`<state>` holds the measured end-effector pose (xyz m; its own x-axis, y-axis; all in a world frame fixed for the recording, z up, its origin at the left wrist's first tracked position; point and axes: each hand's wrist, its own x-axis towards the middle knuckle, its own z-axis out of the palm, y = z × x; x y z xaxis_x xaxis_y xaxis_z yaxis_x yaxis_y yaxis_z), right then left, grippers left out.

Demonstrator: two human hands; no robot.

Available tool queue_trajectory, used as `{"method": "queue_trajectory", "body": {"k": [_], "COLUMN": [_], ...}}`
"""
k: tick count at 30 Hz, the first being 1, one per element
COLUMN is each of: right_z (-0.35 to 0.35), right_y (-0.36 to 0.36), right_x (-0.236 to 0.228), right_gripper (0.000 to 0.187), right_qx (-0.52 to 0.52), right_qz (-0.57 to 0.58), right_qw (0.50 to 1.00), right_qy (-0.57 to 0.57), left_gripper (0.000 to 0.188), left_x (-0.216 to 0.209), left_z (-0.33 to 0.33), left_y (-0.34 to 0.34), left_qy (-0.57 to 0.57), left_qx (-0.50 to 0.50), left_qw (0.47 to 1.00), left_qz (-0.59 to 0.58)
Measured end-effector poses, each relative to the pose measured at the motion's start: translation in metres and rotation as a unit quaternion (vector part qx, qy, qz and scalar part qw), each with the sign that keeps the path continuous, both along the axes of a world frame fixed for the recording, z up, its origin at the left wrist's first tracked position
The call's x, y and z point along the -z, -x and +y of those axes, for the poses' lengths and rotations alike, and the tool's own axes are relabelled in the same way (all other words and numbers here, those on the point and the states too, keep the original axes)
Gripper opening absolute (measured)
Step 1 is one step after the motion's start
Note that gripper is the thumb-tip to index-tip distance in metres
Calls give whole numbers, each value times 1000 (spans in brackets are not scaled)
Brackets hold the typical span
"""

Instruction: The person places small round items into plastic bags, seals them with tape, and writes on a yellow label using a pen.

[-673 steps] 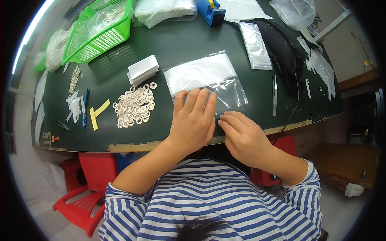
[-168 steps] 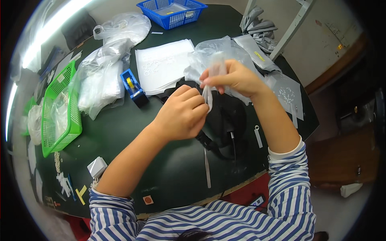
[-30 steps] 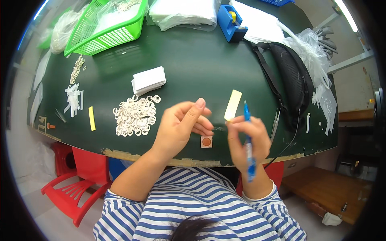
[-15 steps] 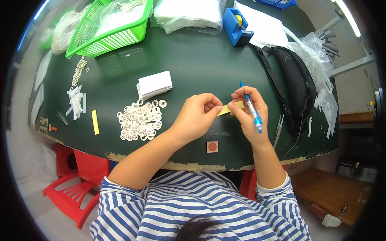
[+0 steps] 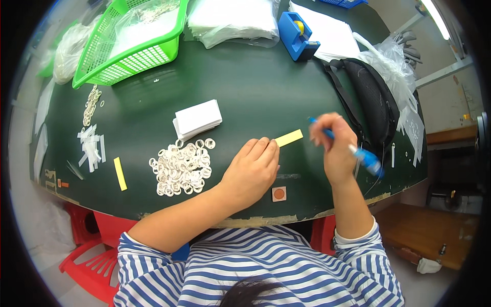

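A narrow yellow paper strip (image 5: 289, 137) lies on the dark green table. My left hand (image 5: 254, 171) rests palm down, its fingertips covering the strip's left end against the tabletop. To the right of the strip, my right hand (image 5: 337, 146) is raised and blurred by motion, fingers curled round a blue pen (image 5: 369, 162). Below the strip sits a small square tag with an orange-brown disc (image 5: 279, 194). On the left of my left hand is a heap of small white rings (image 5: 181, 169), and just behind it a stack of white cards (image 5: 198, 118).
Farther left lie another yellow strip (image 5: 120, 174), white strips (image 5: 91, 148) and more rings (image 5: 91, 105). Behind stand a green basket (image 5: 130, 64), plastic-wrapped white sheets (image 5: 232, 23) and a blue tape dispenser (image 5: 296, 41). A black bag (image 5: 371, 100) lies at the right.
My left hand has gone from pinching the yellow strip to lying over its end on the table. My right hand has let go of the strip and moved right with the pen.
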<state>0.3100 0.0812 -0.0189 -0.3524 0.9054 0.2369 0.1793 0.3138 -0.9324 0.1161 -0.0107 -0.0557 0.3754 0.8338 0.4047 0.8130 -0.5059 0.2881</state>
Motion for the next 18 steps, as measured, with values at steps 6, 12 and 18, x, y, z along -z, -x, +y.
{"method": "queue_trajectory", "body": {"k": [6,12,18], "right_z": [10,-1,0], "right_y": [21,27,30], "right_x": [21,42,52], "right_gripper": [20,33,36], "right_qx": [-32,38,37], "right_qz": [4,-92,-90], "right_qw": [977,995,994], "right_qy": [212,-1,-50], "left_gripper": [48,54,57], "left_x": [-6,-5,-5], "left_z": [-5,-12,-14], "left_y": [-3,3,2], "left_qy": [13,36,57], "left_qx": [-13,-29,-31], "left_qw": [998,997,996], "left_qz": [59,56,56]}}
